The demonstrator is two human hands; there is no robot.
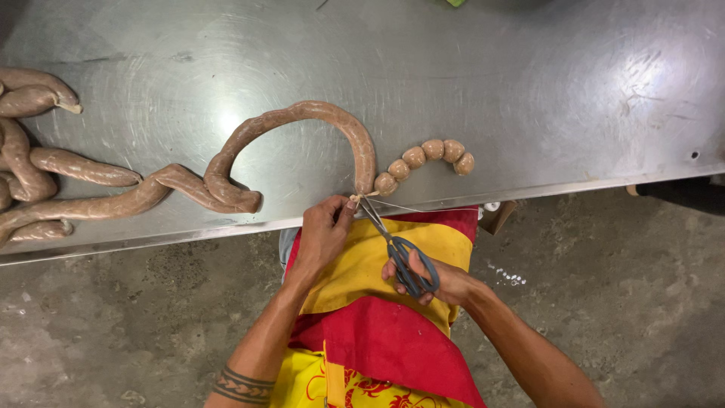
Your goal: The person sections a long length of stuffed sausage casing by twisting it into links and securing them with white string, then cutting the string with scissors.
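Observation:
A long tan sausage point(302, 117) curves in an arch on the steel table point(483, 83). Its near end meets a short chain of small round links point(427, 155) at a string tie by the table's front edge. My left hand point(323, 230) pinches the string point(361, 198) at that tie. My right hand point(434, 281) holds grey-handled scissors point(393, 245), fingers through the loops. The blades point up to the left, with their tips at the string.
More long sausages point(45, 166) lie piled at the table's left end, one of them running into the arch. A yellow and red cloth point(377, 317) covers my lap below the table edge. Concrete floor point(619, 287) lies to both sides.

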